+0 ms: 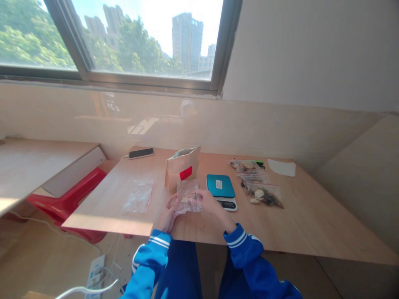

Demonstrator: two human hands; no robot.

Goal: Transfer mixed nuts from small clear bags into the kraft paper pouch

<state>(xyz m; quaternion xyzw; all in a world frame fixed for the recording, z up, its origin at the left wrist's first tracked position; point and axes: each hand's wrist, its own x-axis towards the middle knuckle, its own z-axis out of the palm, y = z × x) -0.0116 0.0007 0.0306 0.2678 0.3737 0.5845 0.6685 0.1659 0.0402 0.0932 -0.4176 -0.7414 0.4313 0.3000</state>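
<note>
Fingers of left hand and right hand are nearly closing, pinching one bag part-filled with pale pieces, beside one pouch. At least three filled bags are lying right of one scale; empty-looking bags, uncountable, are lying left. One phone, one paper are resting behind.

Seen from the middle of the view, a dark-screened phone lies at nine o'clock, with another table farther out. A red plastic stool sits toward eight, a power strip between seven and eight, a window toward eleven.
</note>
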